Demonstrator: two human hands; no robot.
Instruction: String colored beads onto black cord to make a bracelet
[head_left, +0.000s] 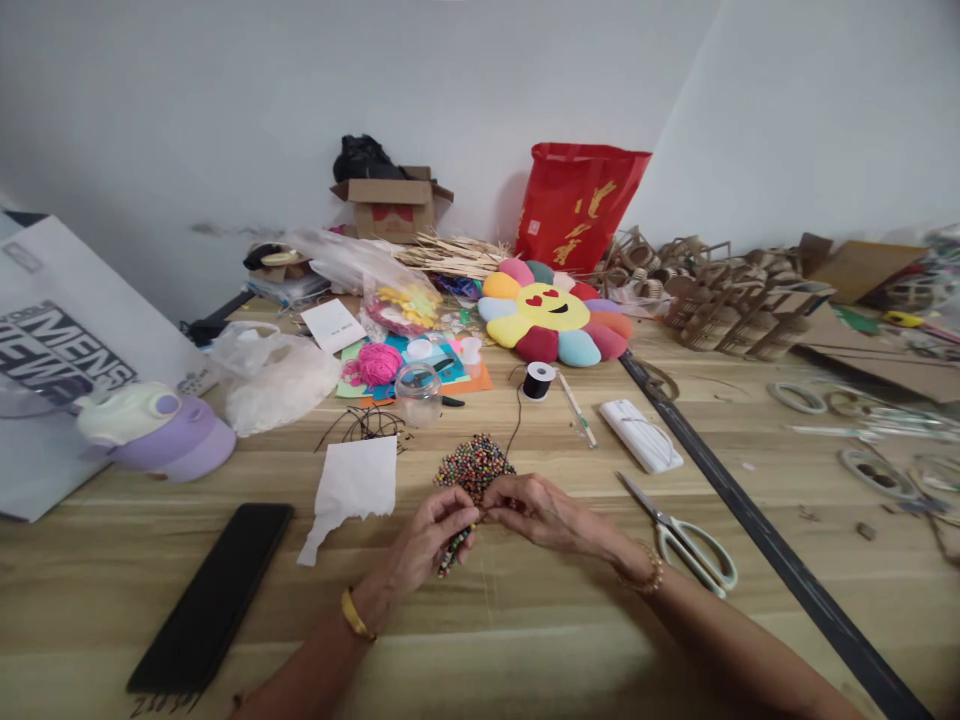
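Observation:
My left hand is closed on a beaded string of small multicoloured beads, which hangs below its fingers. Close beside it, my right hand pinches near the end of the string, fingertips almost meeting those of the left. What lies between the right fingertips is too small to make out. Just beyond both hands is a heap of loose coloured beads. A dark cord runs from the heap up to a spool of black cord.
Scissors and a white power bank-like block lie to the right. Left are a torn paper and a black phone. Farther back stand a clear jar, pink yarn and a flower cushion. A black strip crosses the table.

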